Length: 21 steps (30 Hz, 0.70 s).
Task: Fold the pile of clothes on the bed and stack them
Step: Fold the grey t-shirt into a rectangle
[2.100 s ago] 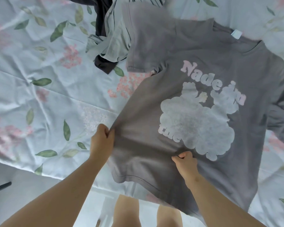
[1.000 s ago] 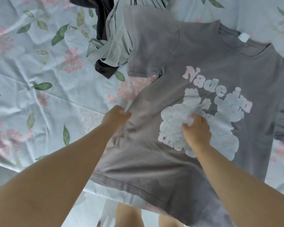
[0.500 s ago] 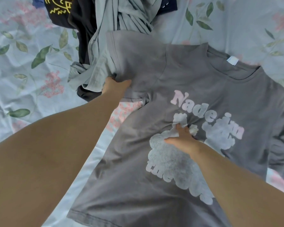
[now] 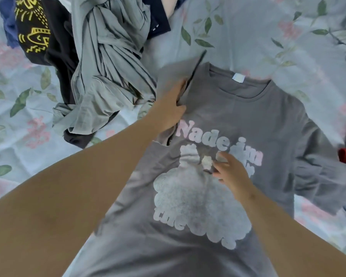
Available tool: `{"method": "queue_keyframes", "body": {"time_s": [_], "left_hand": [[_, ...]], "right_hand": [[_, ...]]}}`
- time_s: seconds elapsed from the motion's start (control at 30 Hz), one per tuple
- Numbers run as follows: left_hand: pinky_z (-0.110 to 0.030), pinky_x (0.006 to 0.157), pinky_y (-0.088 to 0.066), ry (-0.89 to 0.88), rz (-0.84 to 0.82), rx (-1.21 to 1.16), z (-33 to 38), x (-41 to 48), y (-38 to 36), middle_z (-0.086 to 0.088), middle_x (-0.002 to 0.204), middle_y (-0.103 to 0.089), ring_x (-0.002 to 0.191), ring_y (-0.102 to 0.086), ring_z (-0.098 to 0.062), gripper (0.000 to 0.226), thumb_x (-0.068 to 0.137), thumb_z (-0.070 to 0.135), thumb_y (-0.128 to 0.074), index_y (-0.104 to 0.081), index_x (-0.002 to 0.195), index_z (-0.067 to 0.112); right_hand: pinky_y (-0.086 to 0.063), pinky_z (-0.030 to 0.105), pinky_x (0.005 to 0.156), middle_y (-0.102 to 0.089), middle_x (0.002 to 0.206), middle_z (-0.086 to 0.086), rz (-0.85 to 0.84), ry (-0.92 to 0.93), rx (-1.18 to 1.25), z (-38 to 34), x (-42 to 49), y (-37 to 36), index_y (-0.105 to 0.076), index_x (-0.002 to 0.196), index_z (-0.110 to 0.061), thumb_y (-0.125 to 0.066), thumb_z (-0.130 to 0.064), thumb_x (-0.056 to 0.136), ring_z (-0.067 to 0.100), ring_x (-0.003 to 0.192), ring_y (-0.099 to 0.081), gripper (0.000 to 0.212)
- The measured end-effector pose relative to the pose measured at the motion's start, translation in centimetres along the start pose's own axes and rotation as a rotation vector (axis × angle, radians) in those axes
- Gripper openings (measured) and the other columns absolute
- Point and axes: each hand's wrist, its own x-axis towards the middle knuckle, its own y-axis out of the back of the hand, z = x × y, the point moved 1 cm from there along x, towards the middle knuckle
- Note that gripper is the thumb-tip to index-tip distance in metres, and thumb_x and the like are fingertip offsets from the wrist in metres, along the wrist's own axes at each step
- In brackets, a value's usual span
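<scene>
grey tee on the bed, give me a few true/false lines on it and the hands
1. The tee lies print side up. True.
2. The right hand grips the collar. False: it rests, fingers spread, on the print.
3. The left hand holds the tee's sleeve. True.
4. The label inside the neck is red. False: it is white.
5. The heap of clothes beside the tee is neatly folded. False: it is crumpled and unfolded.
</scene>
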Motion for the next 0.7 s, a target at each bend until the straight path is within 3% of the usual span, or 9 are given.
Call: {"method": "queue_keyframes", "body": {"time_s": [0.13, 0.27, 0.33, 0.4, 0.43, 0.47, 0.53, 0.6, 0.7], "left_hand": [[-0.034, 0.073, -0.047, 0.231, -0.293, 0.346, -0.9, -0.4, -5.6, -0.016, 0.119, -0.057, 0.086, -0.058, -0.029, 0.074, 0.094, 0.034, -0.049, -0.001, 0.150, 0.032], [-0.046, 0.096, -0.042, 0.105, -0.248, 0.593, -1.9, -2.7, -9.7, -0.010, 0.134, -0.042, 0.120, -0.043, -0.035, 0.057, 0.093, 0.038, -0.046, -0.024, 0.143, 0.027], [-0.048, 0.105, -0.035, 0.090, -0.250, 0.672, -2.0, -4.4, -11.6, -0.003, 0.147, -0.027, 0.133, -0.027, -0.035, 0.060, 0.092, 0.041, -0.047, -0.021, 0.145, 0.029], [-0.050, 0.108, -0.029, 0.102, -0.249, 0.733, -1.9, -5.4, -13.3, 0.000, 0.154, -0.016, 0.140, -0.014, -0.033, 0.063, 0.092, 0.047, -0.046, -0.018, 0.146, 0.030], [-0.051, 0.110, -0.026, 0.105, -0.235, 0.756, -1.7, -5.7, -14.1, 0.000, 0.155, -0.011, 0.142, -0.010, -0.032, 0.064, 0.093, 0.049, -0.045, -0.016, 0.147, 0.030], [-0.050, 0.111, -0.024, 0.106, -0.215, 0.763, -1.5, -5.9, -15.0, -0.001, 0.157, -0.007, 0.144, -0.007, -0.030, 0.065, 0.093, 0.048, -0.043, -0.013, 0.148, 0.030], [-0.050, 0.113, -0.018, 0.117, -0.198, 0.767, -1.1, -5.9, -16.5, -0.001, 0.159, 0.001, 0.145, 0.000, -0.031, 0.066, 0.093, 0.045, -0.042, -0.009, 0.149, 0.033], [-0.051, 0.113, -0.015, 0.140, -0.216, 0.793, -1.0, -5.6, -17.5, -0.002, 0.159, 0.007, 0.145, 0.003, -0.036, 0.071, 0.091, 0.049, -0.045, -0.005, 0.149, 0.036], [-0.051, 0.113, -0.015, 0.158, -0.240, 0.832, -1.3, -5.3, -17.9, -0.003, 0.159, 0.011, 0.144, 0.005, -0.038, 0.078, 0.089, 0.052, -0.046, 0.001, 0.149, 0.037]], "right_hand": [[-0.050, 0.046, 0.091, -0.060, 0.103, 0.003, 0.232, -0.041, 0.129, 3.6, -0.1, 4.6, -0.052, 0.125, -0.020, -0.052, -0.017, 0.090, 0.026, 0.097, -0.060, 0.035], [-0.048, 0.042, 0.074, -0.058, 0.088, 0.008, 0.494, -0.143, 0.175, 7.9, -0.3, 9.0, -0.054, 0.104, -0.019, -0.049, -0.014, 0.088, 0.029, 0.080, -0.055, 0.017], [-0.040, 0.036, 0.061, -0.050, 0.074, 0.010, 0.589, -0.227, 0.228, 10.0, -0.4, 10.8, -0.049, 0.088, -0.016, -0.050, -0.012, 0.086, 0.027, 0.068, -0.046, 0.005], [-0.036, 0.034, 0.058, -0.043, 0.069, 0.011, 0.675, -0.366, 0.371, 11.4, -0.5, 12.2, -0.045, 0.076, -0.013, -0.052, -0.011, 0.085, 0.028, 0.065, -0.041, 0.012], [-0.040, 0.038, 0.064, -0.049, 0.079, 0.014, 0.705, -0.453, 0.478, 12.2, -0.6, 12.9, -0.050, 0.084, -0.012, -0.055, -0.013, 0.085, 0.033, 0.073, -0.047, 0.005], [-0.044, 0.040, 0.076, -0.054, 0.101, 0.017, 0.741, -0.533, 0.644, 13.5, -0.4, 13.4, -0.054, 0.104, -0.009, -0.058, -0.015, 0.085, 0.038, 0.091, -0.052, 0.021], [-0.042, 0.038, 0.089, -0.042, 0.133, 0.020, 0.843, -0.601, 0.974, 14.1, 0.1, 14.6, -0.037, 0.135, -0.011, -0.062, -0.016, 0.085, 0.037, 0.114, -0.048, 0.056], [-0.045, 0.038, 0.084, -0.044, 0.134, 0.016, 0.891, -0.627, 1.154, 15.0, -0.2, 15.1, -0.036, 0.132, -0.011, -0.064, -0.023, 0.084, 0.029, 0.101, -0.050, 0.056], [-0.051, 0.026, 0.066, -0.058, 0.119, 0.011, 0.732, -0.579, 1.153, 15.5, -0.4, 15.7, -0.048, 0.112, -0.009, -0.065, -0.029, 0.086, 0.016, 0.078, -0.055, 0.037]]}}
